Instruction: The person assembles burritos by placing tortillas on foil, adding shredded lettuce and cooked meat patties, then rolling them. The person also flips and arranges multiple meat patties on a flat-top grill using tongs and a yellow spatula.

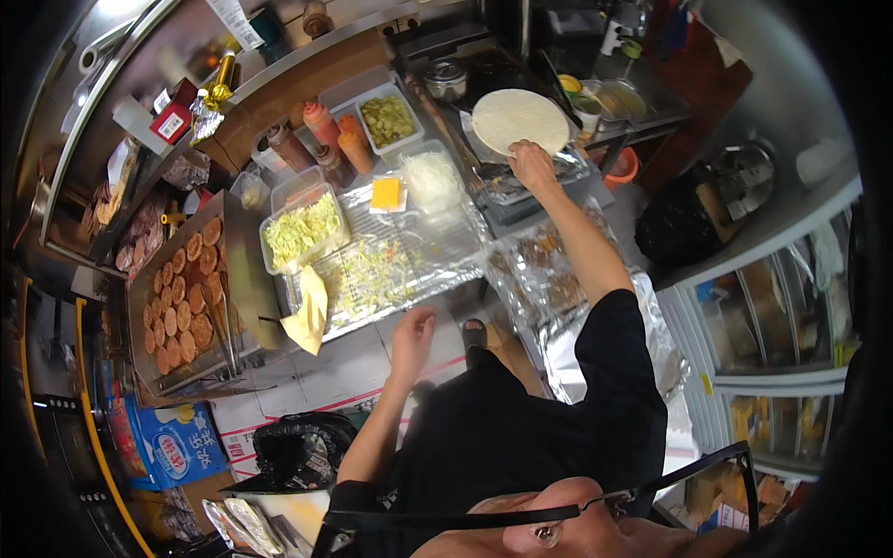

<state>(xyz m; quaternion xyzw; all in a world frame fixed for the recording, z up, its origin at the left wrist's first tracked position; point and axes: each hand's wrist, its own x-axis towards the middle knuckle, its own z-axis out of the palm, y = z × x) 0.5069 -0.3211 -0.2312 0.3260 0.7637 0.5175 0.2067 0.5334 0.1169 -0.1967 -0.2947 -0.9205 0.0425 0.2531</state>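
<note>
Flatbread (519,116): one, round, pale, lying flat, no topping visible. Location: beyond and to the right of the foil-lined tray (456,232), landmark for all entries. What lay directly beneath could not be fully made out.

Right hand (533,167): one, bare, reaching out past the tray's right side and touching the flatbread's near edge. Grip: gathered close at the rim; whether it pinched the flatbread or only pressed on it could not be told.

Left hand (412,339): one, bare, just off the tray's near edge. Grip: loosely curled, nothing visible in it.

Cheese slice (385,192): orange-yellow, towards the tray's far side.

Shredded white vegetable (433,181): one heap, at the tray's far right corner.

Shredded lettuce (302,228): one tubful, at the tray's left end.

Sliced pickles (387,121): one lot, just beyond the tray's far edge.

Sauce bottles (321,123): several, red, orange and brown, along the tray's far side.

Yellow sheet (307,312): one, crumpled, at the tray's near left corner.

Patties (183,316): many, round, browned, left of the tray.

Step in hand, as judged: handling the flatbread at its edge, probably to turn, check or lift it.

Next move, as judged: called for a secure hold on the rim and a level carry towards the tray, the left hand supporting the loose side against folding or tearing.
</note>
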